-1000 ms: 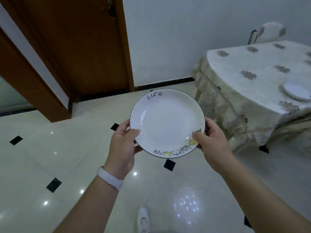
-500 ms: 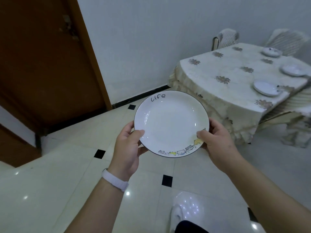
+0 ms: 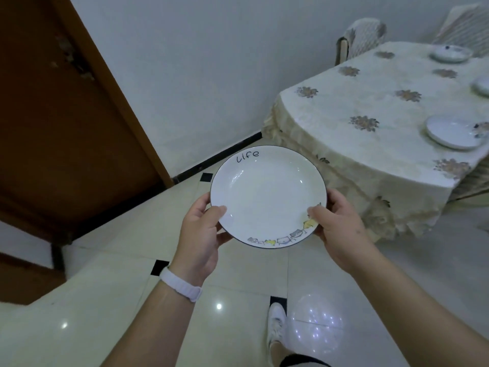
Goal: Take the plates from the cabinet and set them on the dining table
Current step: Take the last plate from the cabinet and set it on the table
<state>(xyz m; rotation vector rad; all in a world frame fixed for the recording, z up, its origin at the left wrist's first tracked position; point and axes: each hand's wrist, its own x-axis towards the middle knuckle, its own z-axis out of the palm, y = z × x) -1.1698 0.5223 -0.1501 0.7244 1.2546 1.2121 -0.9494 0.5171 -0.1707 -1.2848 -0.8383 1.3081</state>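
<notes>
I hold a white plate point(image 3: 267, 194) with a dark rim, the word "Life" and small cartoon figures, level in front of me over the tiled floor. My left hand point(image 3: 199, 231) grips its left edge, thumb on top. My right hand point(image 3: 337, 229) grips its right edge the same way. The dining table point(image 3: 370, 115), covered in a cream flowered cloth, stands to the right and ahead. Three white plates lie on it: one near point(image 3: 452, 132), one far point(image 3: 451, 53), one cut off at the frame's right edge point(image 3: 482, 86).
A brown wooden door point(image 3: 66, 123) and frame fill the left. Two chairs with woven covers point(image 3: 363, 38) stand behind the table against the grey wall. My white shoe point(image 3: 276, 324) is on the glossy floor below the plate.
The view has swung right and I have stepped closer to the table; more of it and its plates show. Both hands keep the same grip on the plate.
</notes>
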